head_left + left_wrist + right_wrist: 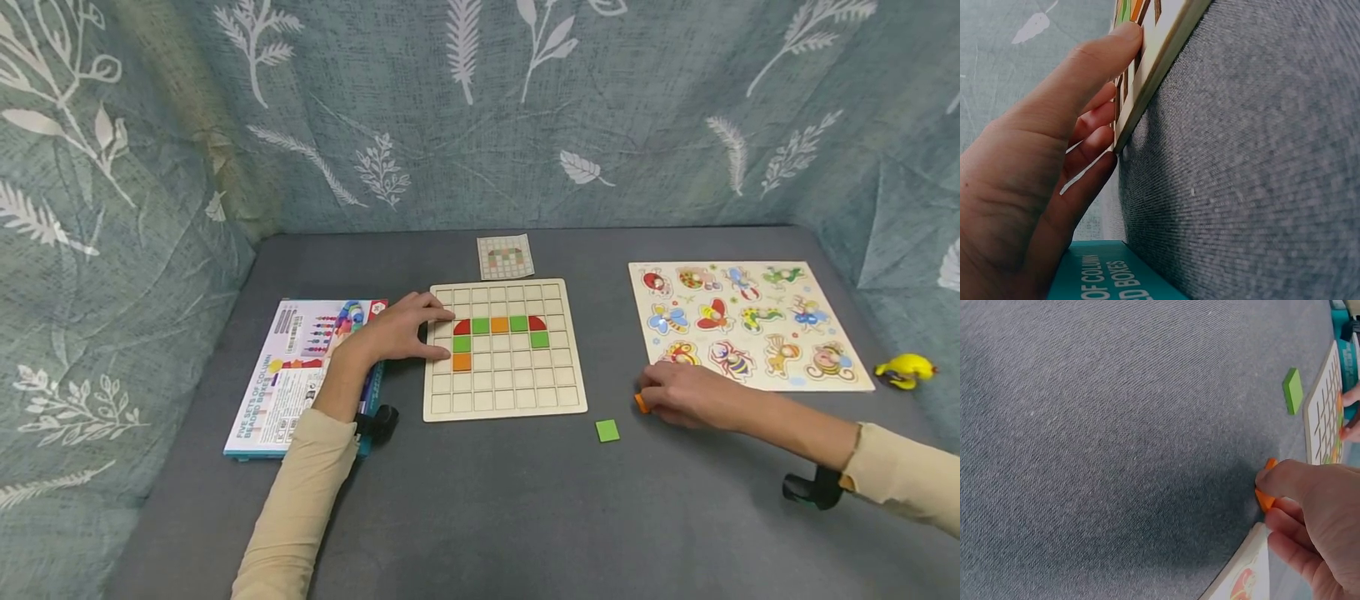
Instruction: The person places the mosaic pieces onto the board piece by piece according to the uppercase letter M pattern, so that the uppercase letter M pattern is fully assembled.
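A wooden grid board point(517, 400) lies mid-table, bearing an arch of red, green and orange tiles in its squares. My left hand point(401, 327) rests on the board's left edge, thumb on the surface near the orange corner tile; in the left wrist view the fingers reach along the board's side. Between thumb and fingers my right hand point(690, 395) pinches an orange tile point(1265, 499), held right of the board. A loose green square tile point(607, 431) lies on the table between the board and my right hand. Behind the board is a small pattern card point(506, 257).
A boxed beaded set point(258, 417) lies at left, under my left forearm. An insect picture puzzle board point(720, 333) lies at right, just beyond my right hand. A yellow toy bird point(906, 370) is at the far right. A patterned curtain point(480, 150) hangs behind the table.
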Tool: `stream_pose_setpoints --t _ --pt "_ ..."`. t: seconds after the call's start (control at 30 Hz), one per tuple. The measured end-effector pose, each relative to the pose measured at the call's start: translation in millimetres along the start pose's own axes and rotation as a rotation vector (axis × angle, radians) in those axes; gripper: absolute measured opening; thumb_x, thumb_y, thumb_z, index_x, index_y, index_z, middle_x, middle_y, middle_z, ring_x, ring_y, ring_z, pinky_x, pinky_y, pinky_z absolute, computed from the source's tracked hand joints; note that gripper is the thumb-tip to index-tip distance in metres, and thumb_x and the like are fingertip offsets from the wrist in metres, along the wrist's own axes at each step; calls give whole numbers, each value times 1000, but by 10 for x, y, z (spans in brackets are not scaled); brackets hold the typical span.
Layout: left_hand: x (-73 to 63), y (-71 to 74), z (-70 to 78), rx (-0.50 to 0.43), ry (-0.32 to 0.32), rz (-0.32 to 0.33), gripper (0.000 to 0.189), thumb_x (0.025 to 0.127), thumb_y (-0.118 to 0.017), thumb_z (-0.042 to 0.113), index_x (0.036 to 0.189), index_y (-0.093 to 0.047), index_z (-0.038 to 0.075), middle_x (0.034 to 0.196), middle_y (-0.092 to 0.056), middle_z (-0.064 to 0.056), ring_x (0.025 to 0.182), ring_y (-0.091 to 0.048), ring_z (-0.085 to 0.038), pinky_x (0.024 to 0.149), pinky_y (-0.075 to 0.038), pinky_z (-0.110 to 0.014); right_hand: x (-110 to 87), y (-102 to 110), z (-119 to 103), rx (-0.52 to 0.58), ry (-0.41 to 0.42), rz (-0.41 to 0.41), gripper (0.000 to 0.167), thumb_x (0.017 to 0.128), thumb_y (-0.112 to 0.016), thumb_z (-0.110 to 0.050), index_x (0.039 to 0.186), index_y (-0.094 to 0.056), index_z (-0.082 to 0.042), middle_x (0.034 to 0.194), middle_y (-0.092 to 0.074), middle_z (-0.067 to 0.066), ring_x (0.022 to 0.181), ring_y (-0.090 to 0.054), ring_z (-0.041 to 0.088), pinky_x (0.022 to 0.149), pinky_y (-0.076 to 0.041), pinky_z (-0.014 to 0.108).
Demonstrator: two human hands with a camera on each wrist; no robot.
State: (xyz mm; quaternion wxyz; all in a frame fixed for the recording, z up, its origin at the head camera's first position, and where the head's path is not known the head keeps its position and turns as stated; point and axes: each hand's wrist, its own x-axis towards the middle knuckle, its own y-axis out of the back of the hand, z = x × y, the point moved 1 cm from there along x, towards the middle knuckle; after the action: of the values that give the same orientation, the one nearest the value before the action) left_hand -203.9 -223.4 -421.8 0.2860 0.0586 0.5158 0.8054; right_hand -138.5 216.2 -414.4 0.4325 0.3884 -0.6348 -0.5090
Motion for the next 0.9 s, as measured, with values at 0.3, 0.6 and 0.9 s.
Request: stream_pose_setpoints --t 0.3,0.6,0.9 --pt "-15 -9 12 1 13 -3 66 80 -76 47 136 -58 16 133 -50 -4 117 -44 -22 98 -45 -44 92 -17 -43 -4 -57 110 26 67 -80 -9 88 -66 -14 84 -58 -4 73 -53 8 62 -48 24" --pt "-25 5 -5 7 15 -1 67 80 -76 47 136 -57 17 133 -50 -3 118 -44 -21 98 -44 -44 299 -23 -63 137 -2 186 30 70 -77 -4 97 -67 -12 93 -60 -1 78 -55 6 65 -48 19" --pt "-2 10 1 2 14 0 67 80 -75 49 137 -57 17 132 -50 -3 116 -44 -21 97 -45 -43 508 -159 -159 144 68 293 17 85 -66 -11 101 -68 -6 99 -62 1 86 -57 9 72 -49 20"
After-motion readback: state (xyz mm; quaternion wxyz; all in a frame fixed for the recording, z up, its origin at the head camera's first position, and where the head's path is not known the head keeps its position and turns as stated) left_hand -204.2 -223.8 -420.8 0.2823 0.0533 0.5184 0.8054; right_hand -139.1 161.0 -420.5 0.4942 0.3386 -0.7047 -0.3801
